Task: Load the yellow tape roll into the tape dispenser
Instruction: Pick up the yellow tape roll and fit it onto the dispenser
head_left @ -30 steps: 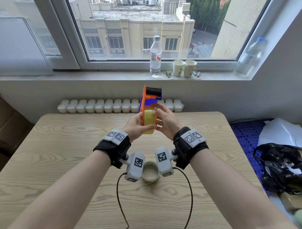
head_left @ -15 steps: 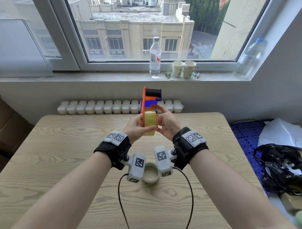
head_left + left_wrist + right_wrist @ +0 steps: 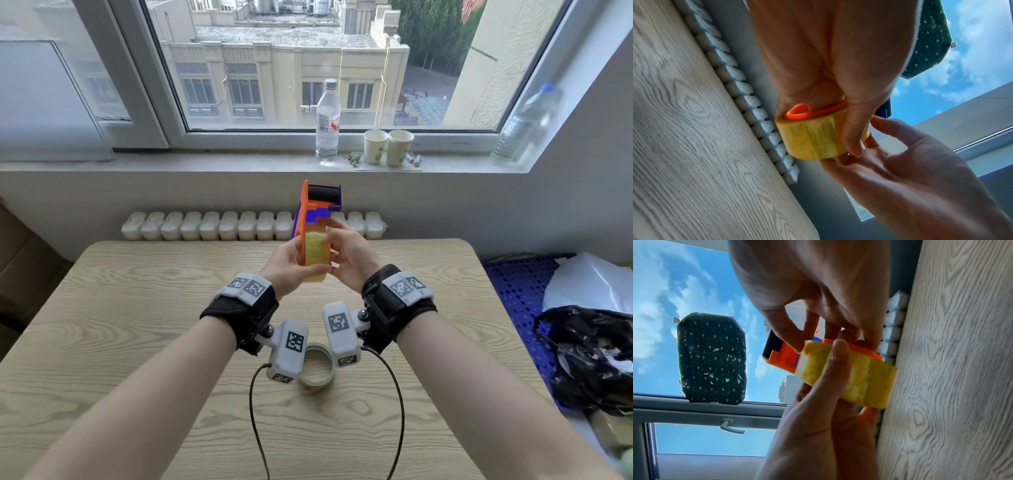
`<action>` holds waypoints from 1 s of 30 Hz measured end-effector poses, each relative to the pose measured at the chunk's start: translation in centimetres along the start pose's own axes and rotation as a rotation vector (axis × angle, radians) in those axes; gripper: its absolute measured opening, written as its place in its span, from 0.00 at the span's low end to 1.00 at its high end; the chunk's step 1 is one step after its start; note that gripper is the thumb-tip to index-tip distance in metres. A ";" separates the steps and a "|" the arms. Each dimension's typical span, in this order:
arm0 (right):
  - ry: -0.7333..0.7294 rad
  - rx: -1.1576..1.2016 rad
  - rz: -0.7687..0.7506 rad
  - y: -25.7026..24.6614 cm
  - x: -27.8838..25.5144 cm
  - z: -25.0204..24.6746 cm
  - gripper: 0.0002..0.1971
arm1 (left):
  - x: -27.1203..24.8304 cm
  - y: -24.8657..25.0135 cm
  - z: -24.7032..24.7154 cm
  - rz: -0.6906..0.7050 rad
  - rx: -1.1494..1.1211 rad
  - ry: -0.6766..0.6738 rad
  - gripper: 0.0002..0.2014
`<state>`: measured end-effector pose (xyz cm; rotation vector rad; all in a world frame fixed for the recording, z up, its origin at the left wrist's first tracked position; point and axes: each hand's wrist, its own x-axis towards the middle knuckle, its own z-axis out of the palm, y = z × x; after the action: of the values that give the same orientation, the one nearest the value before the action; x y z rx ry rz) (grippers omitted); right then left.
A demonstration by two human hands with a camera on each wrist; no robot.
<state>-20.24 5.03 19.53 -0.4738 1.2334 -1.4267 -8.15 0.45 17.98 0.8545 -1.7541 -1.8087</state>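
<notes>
Above the table's far half I hold the orange and purple tape dispenser (image 3: 310,210) upright. The yellow tape roll (image 3: 317,255) sits against its orange side plate. My left hand (image 3: 306,265) grips the dispenser from the left, its thumb lying across the roll's outer face (image 3: 813,139). My right hand (image 3: 334,246) pinches the roll from the right, with the thumb at the roll's top edge (image 3: 807,350) and the fingers on the orange rim (image 3: 859,347). The hub inside the roll is hidden.
A near-empty tape ring (image 3: 318,370) lies on the wooden table (image 3: 137,308) below my wrists. Bottles (image 3: 327,120) and paper cups (image 3: 387,147) stand on the windowsill. A black bag (image 3: 589,356) lies past the table's right edge, and a white radiator (image 3: 205,226) runs behind its far edge.
Both hands keep their hold. The dispenser and roll have dipped a little, and the right fingers have shifted slightly along the roll's side.
</notes>
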 end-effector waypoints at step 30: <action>-0.094 -0.088 -0.059 0.0 -0.5 -0.7 0.26 | 0.1 -0.1 -0.3 -0.071 -0.091 -0.061 0.22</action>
<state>-20.73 5.79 19.48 -0.6348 1.2187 -1.3877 -8.02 0.14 17.85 0.8428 -1.6831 -1.9641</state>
